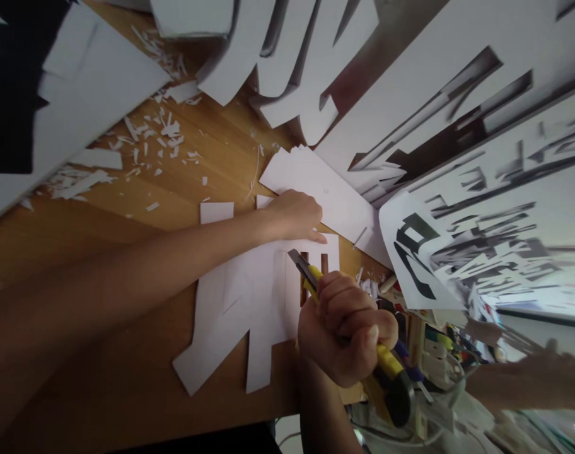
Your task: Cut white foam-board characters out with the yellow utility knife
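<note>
A large white cut-out board [240,296], shaped with strokes and slots, lies flat on the wooden table. My left hand [297,214] presses on its far edge with curled fingers, the thumb stretched over the sheet. My right hand [348,325] is closed in a fist around a yellow utility knife [386,362]. Its blade slants up and left over the cut-out, beside narrow slots cut through it. Whether the blade tip touches the board cannot be told. The fist hides part of the board's right side.
White scraps [167,129] litter the wooden table [183,170]. Several white boards [325,189] stack beyond my left hand. A paper with black strokes [417,252] hangs at right. Tools and cables [434,359] crowd the lower right, where another person's arm [528,381] shows.
</note>
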Available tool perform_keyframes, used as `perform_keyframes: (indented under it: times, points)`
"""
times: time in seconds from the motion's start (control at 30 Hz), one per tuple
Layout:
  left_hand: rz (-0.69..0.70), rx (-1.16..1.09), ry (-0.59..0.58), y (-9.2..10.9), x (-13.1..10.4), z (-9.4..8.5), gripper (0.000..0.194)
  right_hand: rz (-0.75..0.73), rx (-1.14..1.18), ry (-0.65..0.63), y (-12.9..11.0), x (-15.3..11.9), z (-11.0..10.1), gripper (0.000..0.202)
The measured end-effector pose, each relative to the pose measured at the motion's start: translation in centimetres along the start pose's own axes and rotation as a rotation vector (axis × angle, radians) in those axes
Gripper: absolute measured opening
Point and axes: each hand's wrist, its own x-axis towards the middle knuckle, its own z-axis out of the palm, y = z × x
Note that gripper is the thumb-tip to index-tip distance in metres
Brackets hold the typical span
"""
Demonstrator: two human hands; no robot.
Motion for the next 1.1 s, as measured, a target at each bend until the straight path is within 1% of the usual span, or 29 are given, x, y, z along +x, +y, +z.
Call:
perform_keyframes:
  times: [0.07,0.1,0.13,0.23,0.37,0.5,0.63,0.9,1.03,1.1]
  points:
    - [0.007,-0.002,0.005,0.0,0.1,0.1,0.053,-0.112,0.099,0.042,0.6,-0.1,0.6,0.031]
    - [0.010,0.000,0.009,-0.1,0.1,0.1,0.053,-0.132,0.132,0.050,0.7,-0.1,0.9,0.029]
    - [0.015,0.002,0.011,-0.1,0.1,0.1,0.053,-0.119,0.145,0.047,0.7,-0.1,1.2,0.028]
    - [0.018,0.006,0.012,-0.1,0.2,0.2,0.054,-0.086,0.156,0.098,0.5,0.0,1.8,0.030]
    - [0.014,-0.006,0.003,-0.1,0.3,0.2,0.054,-0.048,0.162,0.123,0.2,0.1,2.1,0.033]
    - [0.003,-0.016,-0.007,-0.1,0.3,0.1,0.056,-0.058,0.152,0.112,0.3,0.1,2.1,0.033]
    - [-0.007,-0.055,-0.038,-0.2,0.3,-0.2,0.061,-0.112,0.167,0.115,0.5,0.1,2.3,0.033]
    - [-0.013,-0.005,-0.047,-0.2,0.1,-0.4,0.055,-0.066,0.218,0.100,1.3,-0.4,2.7,0.032]
    - [-0.011,0.030,-0.048,-0.2,0.0,-0.3,0.056,-0.057,0.215,0.044,1.7,-0.8,2.7,0.033]
    - [-0.008,0.032,-0.051,-0.2,0.0,-0.2,0.055,-0.053,0.221,0.059,1.9,-0.9,2.8,0.033]
